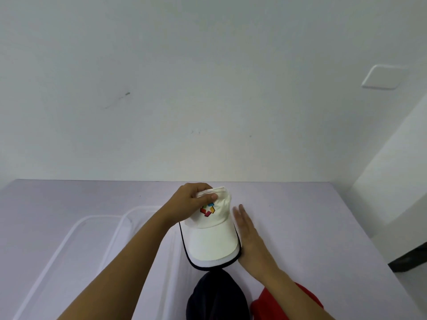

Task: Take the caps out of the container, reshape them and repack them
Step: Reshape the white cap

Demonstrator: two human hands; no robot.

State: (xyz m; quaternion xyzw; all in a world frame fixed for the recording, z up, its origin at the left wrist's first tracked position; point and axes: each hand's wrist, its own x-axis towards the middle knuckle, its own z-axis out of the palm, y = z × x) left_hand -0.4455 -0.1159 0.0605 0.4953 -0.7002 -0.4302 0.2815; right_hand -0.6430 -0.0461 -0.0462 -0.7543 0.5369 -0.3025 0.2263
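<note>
White caps (211, 239), stacked: 2 visible. Navy cap (217, 299): 1. Red cap (262, 306): 1. Clear containers (101, 217): 2. Hands: 2, left hand (191, 202), right hand (248, 229).

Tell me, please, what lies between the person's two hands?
The white cap lies there in the head view: the left hand grips its crown, the right hand rests flat beside its brim.

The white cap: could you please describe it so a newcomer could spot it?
On the lilac table, right of the clear container, look between the hands. The white cap is there, left hand gripping its crown, right hand flat beside its brim. Unlike the navy cap and red cap nearer the person, it bears a multicoloured logo.
</note>
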